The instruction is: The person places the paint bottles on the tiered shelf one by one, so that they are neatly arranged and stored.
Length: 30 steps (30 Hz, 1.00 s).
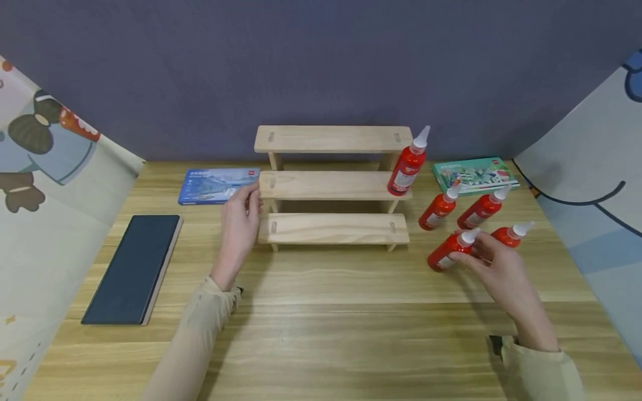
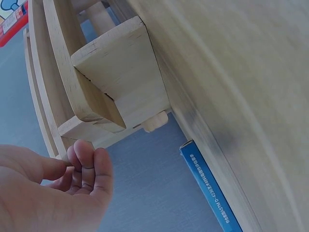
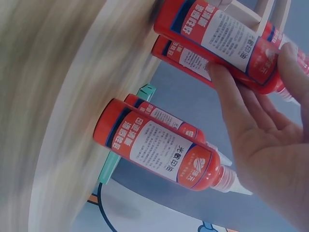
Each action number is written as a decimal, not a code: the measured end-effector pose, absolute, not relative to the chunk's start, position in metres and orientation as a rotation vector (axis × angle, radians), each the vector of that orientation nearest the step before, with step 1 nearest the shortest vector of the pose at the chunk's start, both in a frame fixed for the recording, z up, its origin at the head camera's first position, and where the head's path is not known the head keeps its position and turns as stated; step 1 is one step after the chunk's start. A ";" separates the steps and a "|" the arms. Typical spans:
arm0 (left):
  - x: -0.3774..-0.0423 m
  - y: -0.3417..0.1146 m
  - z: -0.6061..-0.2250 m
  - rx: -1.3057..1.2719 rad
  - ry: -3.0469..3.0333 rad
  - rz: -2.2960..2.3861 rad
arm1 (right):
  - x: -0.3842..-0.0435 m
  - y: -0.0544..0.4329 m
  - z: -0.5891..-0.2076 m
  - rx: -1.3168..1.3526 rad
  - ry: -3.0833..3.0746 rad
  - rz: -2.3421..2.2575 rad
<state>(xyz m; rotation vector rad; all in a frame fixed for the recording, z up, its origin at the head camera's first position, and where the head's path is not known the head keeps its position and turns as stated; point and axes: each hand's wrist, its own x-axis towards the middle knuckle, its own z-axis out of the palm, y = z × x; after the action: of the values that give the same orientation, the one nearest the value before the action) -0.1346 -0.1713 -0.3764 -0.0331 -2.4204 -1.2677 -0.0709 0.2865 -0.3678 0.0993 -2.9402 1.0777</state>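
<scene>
A three-step wooden display stand is placed at the back middle of the table. My left hand is at the left end of its middle step; thumb and fingertips pinch the edge there, as the left wrist view also shows near the stand's side. With thumb and fingers, my right hand grips a red squeeze bottle with a white pointed cap, right of the stand. Beside it are more red bottles, upright on the table. Another red bottle stands on the middle step's right end.
Behind the bottles lies a green flat box. A blue flat box is left of the stand, with a dark notebook nearer the front left. A dark partition rises behind the table, and printed panels flank both sides.
</scene>
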 end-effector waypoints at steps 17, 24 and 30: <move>-0.135 -0.171 -0.376 -0.031 -2.423 -1.258 | -0.067 0.276 -0.353 0.047 -2.761 1.145; -0.135 -0.171 -0.376 -0.030 -2.426 -1.247 | -0.065 0.266 -0.341 -0.006 -2.683 1.140; -0.134 -0.171 -0.375 -0.037 -2.427 -1.227 | -0.064 0.256 -0.332 -0.022 -2.647 1.190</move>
<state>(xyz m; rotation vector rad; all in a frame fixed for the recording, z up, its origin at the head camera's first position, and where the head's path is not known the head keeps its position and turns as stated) -0.1344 -0.1713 -0.3754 -0.0370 -2.4269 -1.2267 -0.0638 0.2558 -0.3319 -0.0217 -2.6473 1.1900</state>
